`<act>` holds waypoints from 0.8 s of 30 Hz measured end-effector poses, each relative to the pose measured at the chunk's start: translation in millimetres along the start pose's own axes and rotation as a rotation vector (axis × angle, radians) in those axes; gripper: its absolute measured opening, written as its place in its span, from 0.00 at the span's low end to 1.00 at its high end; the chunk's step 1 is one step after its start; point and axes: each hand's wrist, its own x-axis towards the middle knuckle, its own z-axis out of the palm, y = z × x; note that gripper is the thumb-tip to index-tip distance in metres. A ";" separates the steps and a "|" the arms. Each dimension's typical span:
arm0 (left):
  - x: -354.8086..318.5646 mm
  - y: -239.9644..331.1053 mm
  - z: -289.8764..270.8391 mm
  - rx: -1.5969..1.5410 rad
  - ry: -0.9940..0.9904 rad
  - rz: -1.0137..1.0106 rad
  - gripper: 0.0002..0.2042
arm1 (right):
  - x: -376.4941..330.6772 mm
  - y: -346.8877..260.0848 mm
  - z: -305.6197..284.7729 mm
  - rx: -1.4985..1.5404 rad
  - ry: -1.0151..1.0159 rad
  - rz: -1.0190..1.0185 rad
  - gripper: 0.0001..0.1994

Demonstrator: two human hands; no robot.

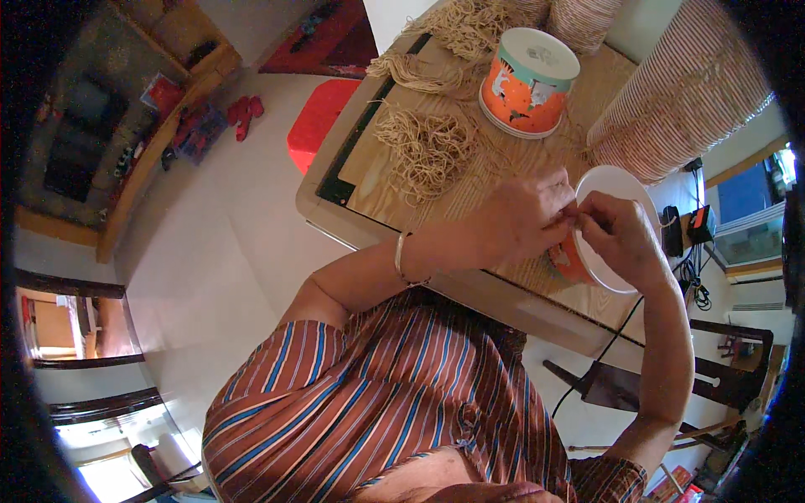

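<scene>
Pale floor surrounds the wooden table [373,191] before you. Near its close edge, toward the right corner, an orange paper bucket [568,258] lies tipped, its white inside showing nothing. Your left hand [524,214] and right hand [625,239] meet there, fingertips pinched together at the rim; whether cord is between them, you can't tell. You seem to be fastening something, so the next move probably calls for a steady bucket. Beyond sit a string heap [425,151], an upturned bucket [524,99] and a nested bucket stack [683,92].
</scene>
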 end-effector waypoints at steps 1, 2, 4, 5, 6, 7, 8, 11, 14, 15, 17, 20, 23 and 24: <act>0.1 3.1 -1.6 -0.008 -0.010 -0.049 0.09 | -0.6 -0.4 0.1 0.000 0.000 0.000 0.06; -0.4 2.6 -1.0 -0.008 -0.010 -0.050 0.09 | -1.1 -0.9 0.2 -0.009 0.009 -0.009 0.06; -1.3 0.3 0.4 -0.021 0.015 -0.016 0.10 | -1.5 -2.8 0.7 -0.016 0.017 -0.019 0.06; -1.6 1.5 0.1 -0.020 0.015 -0.016 0.10 | -2.0 -5.6 1.0 -0.028 0.027 -0.006 0.07; -1.6 4.1 -0.4 -0.039 0.012 -0.068 0.10 | -2.4 -7.9 1.2 -0.039 0.038 0.009 0.07; -1.8 5.6 -0.4 -0.057 0.008 -0.120 0.10 | -2.6 -9.8 1.7 -0.039 0.038 0.008 0.07; -2.0 5.7 -0.1 -0.056 0.008 -0.120 0.10 | -2.7 -11.5 2.4 -0.064 0.057 -0.003 0.07; -2.5 7.6 0.6 -0.012 0.041 -0.095 0.10 | -3.9 -12.9 1.8 -0.106 0.068 -0.011 0.07; -2.6 10.1 2.1 0.013 0.025 -0.134 0.09 | -5.6 -11.1 1.8 -0.122 0.079 -0.032 0.07; -2.8 10.8 2.1 0.009 0.040 -0.132 0.10 | -5.7 -9.3 2.7 -0.120 0.093 -0.059 0.07; -2.6 10.8 2.7 0.005 0.053 -0.130 0.10 | -5.3 -0.9 3.5 -0.076 0.083 -0.058 0.07; -2.2 6.5 3.8 -0.020 0.070 -0.131 0.09 | -0.8 -5.7 -3.7 0.079 -0.018 0.134 0.07; -2.6 1.2 2.4 -0.179 0.037 -0.198 0.08 | -3.3 -4.6 -6.0 0.266 -0.092 0.343 0.08; -3.4 -0.7 2.2 -0.277 0.018 -0.242 0.07 | -4.9 -0.5 -5.0 0.345 -0.080 0.354 0.08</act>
